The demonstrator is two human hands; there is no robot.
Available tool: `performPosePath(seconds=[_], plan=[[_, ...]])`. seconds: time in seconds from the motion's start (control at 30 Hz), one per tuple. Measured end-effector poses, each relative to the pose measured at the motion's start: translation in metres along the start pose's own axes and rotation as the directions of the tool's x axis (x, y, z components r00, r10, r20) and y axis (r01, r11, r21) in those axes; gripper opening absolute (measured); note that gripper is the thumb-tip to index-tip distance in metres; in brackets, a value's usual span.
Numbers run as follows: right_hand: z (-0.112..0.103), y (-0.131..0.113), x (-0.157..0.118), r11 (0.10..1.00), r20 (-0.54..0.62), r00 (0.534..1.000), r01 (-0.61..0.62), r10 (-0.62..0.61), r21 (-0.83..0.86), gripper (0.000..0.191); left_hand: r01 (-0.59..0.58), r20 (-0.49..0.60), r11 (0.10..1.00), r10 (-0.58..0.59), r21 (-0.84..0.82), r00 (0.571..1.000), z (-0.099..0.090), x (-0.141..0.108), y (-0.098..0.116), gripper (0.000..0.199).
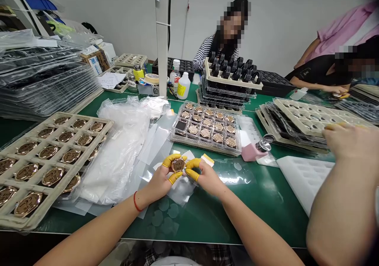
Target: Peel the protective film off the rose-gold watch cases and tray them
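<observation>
A rose-gold watch case (178,165) is held upright between the thumb and fingers of my left hand (161,179). Yellow finger cots cover those fingertips. My right hand (205,175), with yellow cots too, has its thumb and finger bent close together at the case's right edge. Anything small between them is too hard to make out. Beneath both hands lies a clear plastic sheet (182,193). To the left, a beige tray (56,161) holds several similar cases, and a clear-covered tray (207,128) ahead holds more.
A plastic bag (118,151) lies left of my hands. A pink bottle with a metal top (256,147) stands right. Another person's arm (345,179) reaches in near a tray stack (314,118); white foam (306,177) lies below. Stacked trays of black watches (231,76) stand ahead. Other people sit opposite.
</observation>
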State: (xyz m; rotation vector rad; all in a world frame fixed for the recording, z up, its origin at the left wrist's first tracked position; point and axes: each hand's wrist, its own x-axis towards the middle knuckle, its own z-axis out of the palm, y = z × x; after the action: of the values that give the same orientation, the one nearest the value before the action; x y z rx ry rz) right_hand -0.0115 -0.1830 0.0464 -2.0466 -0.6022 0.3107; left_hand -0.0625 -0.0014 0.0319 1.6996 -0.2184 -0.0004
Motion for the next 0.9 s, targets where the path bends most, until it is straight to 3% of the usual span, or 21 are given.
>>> performPosePath(seconds=[0.37,0.53,0.7,0.9], plan=[[-0.002,-0.009,-0.004,1.000,0.029,1.000,-0.007,0.006,0.022,0.009,0.043,0.039,0.998,-0.042,-0.049,0.998,0.002,0.001,-0.001,0.046],[-0.016,-0.012,-0.003,0.984,-0.107,0.990,-0.076,0.094,0.161,0.013,0.127,0.002,0.989,-0.128,-0.075,0.992,0.004,0.002,0.001,0.050],[-0.013,-0.014,-0.004,0.848,0.060,0.977,-0.205,0.202,0.489,0.022,0.128,0.081,0.990,-0.123,-0.059,0.989,0.004,0.003,0.001,0.045],[-0.002,-0.018,-0.003,0.766,0.175,0.967,-0.252,0.183,0.592,0.020,0.100,0.158,0.994,-0.092,-0.045,0.983,0.005,0.001,0.003,0.044]])
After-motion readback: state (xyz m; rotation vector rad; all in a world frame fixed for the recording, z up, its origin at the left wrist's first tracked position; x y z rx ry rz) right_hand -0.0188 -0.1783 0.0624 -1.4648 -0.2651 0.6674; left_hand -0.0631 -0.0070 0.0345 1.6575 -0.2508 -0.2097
